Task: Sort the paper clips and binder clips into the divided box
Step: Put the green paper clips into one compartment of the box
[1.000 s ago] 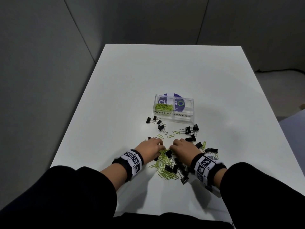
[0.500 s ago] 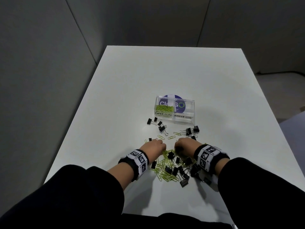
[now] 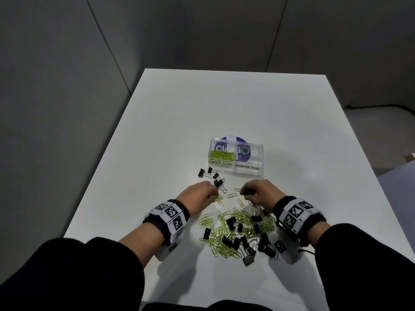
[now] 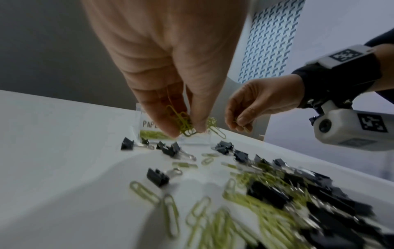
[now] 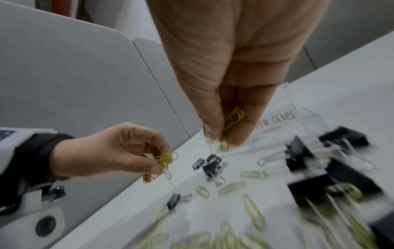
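Both hands, left hand (image 3: 198, 194) and right hand (image 3: 260, 191), pinched small green wire paper clips (image 4: 183, 122), with the clear plastic divided box (image 3: 237, 161) just beyond, its paper-clip compartment nearer the left.

Head view: high, facing down over the divided box (image 3: 236, 157). Wrist views: low, close, facing that box (image 4: 149, 124) (image 5: 285, 118) from its near side; all share it.

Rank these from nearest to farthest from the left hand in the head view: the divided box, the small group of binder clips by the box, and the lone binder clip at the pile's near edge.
1. The small group of binder clips, just ahead of the left hand.
2. The divided box, ahead and to the right.
3. The lone binder clip, back toward the person, on the right.
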Demonstrator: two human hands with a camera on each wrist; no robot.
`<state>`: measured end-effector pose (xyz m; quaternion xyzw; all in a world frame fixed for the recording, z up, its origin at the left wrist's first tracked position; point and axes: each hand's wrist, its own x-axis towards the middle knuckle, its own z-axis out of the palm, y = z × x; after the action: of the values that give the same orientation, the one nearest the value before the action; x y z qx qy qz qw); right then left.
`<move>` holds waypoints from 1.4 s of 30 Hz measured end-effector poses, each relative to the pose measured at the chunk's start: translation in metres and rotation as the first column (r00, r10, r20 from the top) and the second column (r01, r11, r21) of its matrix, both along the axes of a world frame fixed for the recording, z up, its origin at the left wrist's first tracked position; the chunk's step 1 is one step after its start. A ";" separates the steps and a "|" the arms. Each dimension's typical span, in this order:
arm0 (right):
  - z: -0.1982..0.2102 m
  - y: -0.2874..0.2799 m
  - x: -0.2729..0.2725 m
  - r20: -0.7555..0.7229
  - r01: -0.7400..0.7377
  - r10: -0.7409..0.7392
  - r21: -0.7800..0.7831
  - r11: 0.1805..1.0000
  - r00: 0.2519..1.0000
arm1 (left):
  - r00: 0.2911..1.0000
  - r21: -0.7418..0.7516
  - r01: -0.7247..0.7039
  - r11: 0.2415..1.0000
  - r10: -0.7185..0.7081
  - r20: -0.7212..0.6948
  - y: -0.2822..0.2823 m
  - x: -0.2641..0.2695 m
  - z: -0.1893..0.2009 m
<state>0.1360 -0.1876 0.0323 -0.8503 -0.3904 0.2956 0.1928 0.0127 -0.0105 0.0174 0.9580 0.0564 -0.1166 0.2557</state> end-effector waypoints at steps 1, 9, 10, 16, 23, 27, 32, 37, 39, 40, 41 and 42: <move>0.005 0.005 0.003 0.011 0.030 -0.031 0.037 0.999 0.999 | 1.000 -0.004 -0.013 1.000 0.013 0.025 0.003 0.003 0.006; 0.028 0.085 0.046 0.132 0.177 -0.221 0.287 0.942 0.966 | 0.963 0.054 -0.194 0.979 0.180 0.202 0.039 0.043 0.045; 0.026 0.094 0.051 0.138 0.186 -0.233 0.284 0.940 0.963 | 0.956 0.060 -0.214 0.975 0.196 0.216 0.044 0.048 0.047; 0.014 0.105 0.059 0.058 0.212 -0.231 0.231 0.949 0.971 | 0.940 0.051 -0.280 0.959 0.263 0.219 0.059 0.066 0.046; 0.006 0.038 0.065 0.111 0.258 -0.284 0.207 0.944 0.952 | 0.987 0.110 -0.122 0.986 0.109 0.116 0.048 0.110 0.028; -0.007 0.004 0.059 0.108 0.228 -0.233 0.054 0.972 0.966 | 0.998 0.173 -0.050 0.984 0.044 0.042 0.039 0.124 0.023; -0.015 -0.016 0.041 0.163 0.088 -0.068 -0.120 0.989 0.984 | 0.985 0.219 0.074 0.973 -0.107 0.139 0.025 0.105 0.017; -0.026 -0.005 0.010 0.201 -0.131 0.162 -0.157 0.979 0.966 | 0.952 0.238 0.293 0.926 -0.306 0.018 0.010 0.051 0.000; -0.034 0.005 0.000 0.255 -0.159 0.177 -0.093 0.983 0.951 | 0.943 0.248 0.330 0.911 -0.330 -0.044 0.014 0.028 -0.012; -0.038 0.009 -0.003 0.288 -0.171 0.189 -0.084 0.982 0.939 | 0.940 0.248 0.339 0.907 -0.338 -0.049 0.019 0.018 -0.018; -0.042 0.013 -0.007 0.319 -0.185 0.206 -0.097 0.978 0.925 | 0.934 0.246 0.353 0.903 -0.354 -0.045 0.023 0.009 -0.024; -0.046 0.015 -0.010 0.346 -0.196 0.228 -0.124 0.973 0.910 | 0.926 0.251 0.373 0.893 -0.374 -0.049 0.028 0.002 -0.029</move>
<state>0.1265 -0.1725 -0.0137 -0.8499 -0.4958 0.1718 0.0482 0.0144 0.0171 -0.0113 0.9759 -0.1140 -0.1550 0.1030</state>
